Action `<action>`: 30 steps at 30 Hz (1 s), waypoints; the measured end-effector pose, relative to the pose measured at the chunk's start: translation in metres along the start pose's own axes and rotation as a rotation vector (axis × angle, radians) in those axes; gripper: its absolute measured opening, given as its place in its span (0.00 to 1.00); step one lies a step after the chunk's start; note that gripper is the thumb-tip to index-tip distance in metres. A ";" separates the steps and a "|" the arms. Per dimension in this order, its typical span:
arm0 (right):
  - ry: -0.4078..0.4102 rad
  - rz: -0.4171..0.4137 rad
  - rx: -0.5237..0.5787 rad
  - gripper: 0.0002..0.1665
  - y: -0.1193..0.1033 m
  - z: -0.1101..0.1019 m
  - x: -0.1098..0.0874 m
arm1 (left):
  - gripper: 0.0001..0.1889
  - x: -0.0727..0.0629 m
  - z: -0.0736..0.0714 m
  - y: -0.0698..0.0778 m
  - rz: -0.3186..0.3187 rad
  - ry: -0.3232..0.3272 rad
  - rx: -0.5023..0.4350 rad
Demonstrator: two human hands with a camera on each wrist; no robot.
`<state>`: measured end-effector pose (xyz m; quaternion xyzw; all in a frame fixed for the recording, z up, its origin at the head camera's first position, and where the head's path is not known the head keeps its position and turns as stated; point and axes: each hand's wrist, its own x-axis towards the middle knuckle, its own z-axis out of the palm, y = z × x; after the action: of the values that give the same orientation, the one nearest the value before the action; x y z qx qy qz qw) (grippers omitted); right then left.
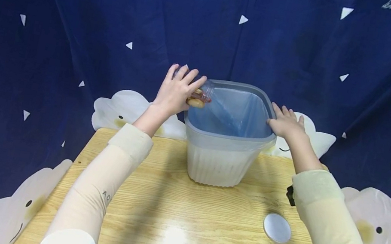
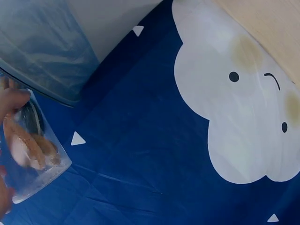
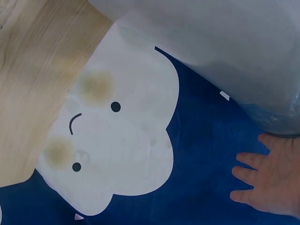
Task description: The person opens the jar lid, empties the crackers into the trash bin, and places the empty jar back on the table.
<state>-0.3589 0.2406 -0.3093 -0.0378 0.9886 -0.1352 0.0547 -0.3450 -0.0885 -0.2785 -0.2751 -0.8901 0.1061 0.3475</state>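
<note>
My left hand (image 1: 173, 96) grips a clear plastic jar (image 1: 209, 89), tipped on its side with its mouth at the left rim of a trash bin (image 1: 220, 159). Tan and brown pieces (image 2: 29, 149) and a dark round item (image 2: 33, 117) show through the jar wall in the left wrist view; their kind is unclear. The bin is whitish with a grey rim and a bluish liner (image 1: 227, 110) inside. Against the bin's right rim rests my right hand (image 1: 286, 123), its fingers straight and spread.
A round white lid (image 1: 277, 228) lies on the wooden table (image 1: 150, 201), near my right forearm. Behind the table hangs a dark blue curtain (image 1: 151, 14) with white triangles and cloud faces. The bin stands at the table's far edge.
</note>
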 end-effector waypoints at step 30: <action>-0.006 -0.001 0.005 0.39 -0.001 -0.001 -0.001 | 0.44 0.009 -0.006 0.001 0.217 -0.107 0.164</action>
<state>-0.3579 0.2403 -0.3085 -0.0387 0.9881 -0.1376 0.0577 -0.3458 -0.0827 -0.2699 -0.3342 -0.8608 0.2299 0.3074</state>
